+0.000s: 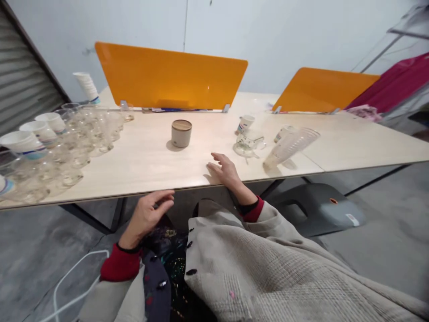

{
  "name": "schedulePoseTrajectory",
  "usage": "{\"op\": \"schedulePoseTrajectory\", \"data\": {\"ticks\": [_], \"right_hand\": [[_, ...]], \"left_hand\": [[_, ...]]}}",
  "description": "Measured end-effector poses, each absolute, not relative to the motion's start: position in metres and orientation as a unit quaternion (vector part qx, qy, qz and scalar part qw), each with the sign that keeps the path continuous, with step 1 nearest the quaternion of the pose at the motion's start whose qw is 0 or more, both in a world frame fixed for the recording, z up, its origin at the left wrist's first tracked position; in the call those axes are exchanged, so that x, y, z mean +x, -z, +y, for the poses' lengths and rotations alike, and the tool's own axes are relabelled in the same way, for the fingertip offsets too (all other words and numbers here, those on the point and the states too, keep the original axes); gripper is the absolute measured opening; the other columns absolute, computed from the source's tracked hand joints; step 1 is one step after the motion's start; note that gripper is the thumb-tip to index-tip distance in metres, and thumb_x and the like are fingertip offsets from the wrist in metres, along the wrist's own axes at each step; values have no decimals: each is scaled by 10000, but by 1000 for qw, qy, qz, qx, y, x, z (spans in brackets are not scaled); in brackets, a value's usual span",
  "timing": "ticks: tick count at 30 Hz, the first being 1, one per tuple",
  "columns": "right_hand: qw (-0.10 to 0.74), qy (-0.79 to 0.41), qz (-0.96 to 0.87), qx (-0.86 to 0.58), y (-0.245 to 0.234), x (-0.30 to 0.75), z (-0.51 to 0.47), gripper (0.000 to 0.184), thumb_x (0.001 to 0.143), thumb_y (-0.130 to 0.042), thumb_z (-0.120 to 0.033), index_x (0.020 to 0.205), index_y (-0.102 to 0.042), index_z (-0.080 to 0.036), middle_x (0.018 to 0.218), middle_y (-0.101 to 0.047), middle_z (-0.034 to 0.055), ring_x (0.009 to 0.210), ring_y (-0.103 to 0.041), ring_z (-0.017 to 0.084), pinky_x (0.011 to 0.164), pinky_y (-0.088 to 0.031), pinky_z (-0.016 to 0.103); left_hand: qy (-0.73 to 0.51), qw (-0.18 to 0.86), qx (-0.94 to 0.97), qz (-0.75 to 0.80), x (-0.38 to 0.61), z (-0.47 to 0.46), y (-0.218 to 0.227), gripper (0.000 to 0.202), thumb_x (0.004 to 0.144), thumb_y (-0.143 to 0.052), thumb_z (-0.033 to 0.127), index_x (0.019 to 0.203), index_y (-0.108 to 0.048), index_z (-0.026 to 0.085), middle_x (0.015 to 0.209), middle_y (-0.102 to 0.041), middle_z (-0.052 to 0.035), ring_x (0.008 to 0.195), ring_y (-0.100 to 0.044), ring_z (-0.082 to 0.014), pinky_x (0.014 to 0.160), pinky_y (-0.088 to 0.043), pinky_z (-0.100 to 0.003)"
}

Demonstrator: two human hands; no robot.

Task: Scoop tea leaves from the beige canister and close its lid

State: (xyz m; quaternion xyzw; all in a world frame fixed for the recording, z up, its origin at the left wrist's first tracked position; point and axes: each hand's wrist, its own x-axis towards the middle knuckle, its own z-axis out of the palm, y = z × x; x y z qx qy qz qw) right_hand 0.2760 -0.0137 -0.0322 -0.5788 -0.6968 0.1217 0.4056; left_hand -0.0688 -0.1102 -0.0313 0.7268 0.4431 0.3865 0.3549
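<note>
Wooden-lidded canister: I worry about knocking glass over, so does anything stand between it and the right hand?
Nothing visible does: tabletop shows between the right hand and the wooden-lidded canister. The glass vessel stands off to the hand's right.

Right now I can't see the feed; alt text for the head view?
The empty right hand is over a pale table, the empty left hand at its front edge. Beyond them stands a lidded grey canister; clear cups crowd the left side, and a transparent vessel and cup stack stand to the right.
</note>
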Motion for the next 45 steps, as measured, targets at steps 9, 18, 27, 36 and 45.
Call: {"op": "schedulePoseTrajectory", "data": {"ticks": [9,18,27,36,45], "right_hand": [[250,-7,-734,-631,36,277,-16,581,1070,-682,-420,1570,-641,-127,1644,-630,211,1514,-553,400,1275,-470,570],[401,-39,-691,-600,33,281,-24,447,1027,-759,-299,1442,-732,-137,1495,-747,184,1407,-666,328,1256,-522,487],[460,173,-519,-699,-31,390,-62,418,1070,-545,-267,1439,-712,-167,1522,-728,170,1440,-605,329,1309,-420,561],[209,175,-463,-843,-80,445,-48,399,1070,-486,-243,1228,-839,-145,1265,-817,214,1341,-622,384,1188,-448,557],[297,179,-435,-831,-80,455,-42,298,928,-652,-280,1065,-894,-173,1093,-851,185,1114,-735,346,1041,-558,487]], "left_hand": [[-234,-9,755,613,-26,10,5,563,1069,-496,432,1501,-675,119,1636,-643,-199,1591,-509,-375,1341,-414,-538],[-34,15,791,611,-18,15,-2,768,1138,-237,561,1752,-398,130,1892,-274,-153,1762,-235,-383,1417,-236,-606],[-62,26,790,610,-15,13,-3,780,1124,-236,557,1745,-418,122,1880,-299,-171,1756,-244,-392,1416,-230,-628],[-55,33,790,609,-14,12,-6,805,1112,-211,559,1738,-414,96,1886,-281,-174,1754,-234,-407,1416,-215,-640],[-78,21,796,599,-18,17,2,790,1102,-236,571,1702,-475,117,1864,-336,-184,1738,-283,-416,1399,-260,-652]]}}
